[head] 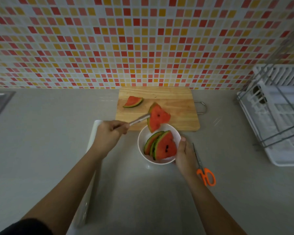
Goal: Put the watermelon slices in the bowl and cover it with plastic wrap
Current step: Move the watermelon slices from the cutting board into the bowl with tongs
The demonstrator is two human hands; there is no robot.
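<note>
While the right hand [185, 155] cups the bowl [141, 139] by its rim, the left hand [109, 133] is closed round tongs [139, 119] that carry a watermelon slice [158, 118] above the bowl's far edge. Two slices [161, 146] already lie inside; one more [133, 101] waits on the board [176, 106]. Lowering the wedge rind-first beside the others, with the bowl held steady, should keep it from slipping. A long white box (possibly the wrap) [94, 133] sits half hidden under the left forearm; the tong tips are lost behind the fruit.
</note>
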